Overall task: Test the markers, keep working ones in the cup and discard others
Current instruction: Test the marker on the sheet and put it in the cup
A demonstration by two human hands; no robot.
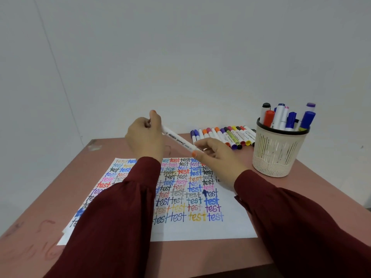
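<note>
A white marker (177,139) hangs slanted above the far end of the paper (200,227). My left hand (145,137) grips its upper left end. My right hand (217,155) pinches its lower right end with thumb and fingers. The sheet is covered with rows of the word "test" in many colours. A beige mesh cup (278,153) stands at the right with several capped markers upright in it. A row of several capped markers (224,135) lies on the table beyond my right hand, left of the cup.
The pink table (311,187) meets a plain white wall at its far edge. Faint pen marks stain the tabletop at the near left. Both dark red sleeves cross the paper's near half.
</note>
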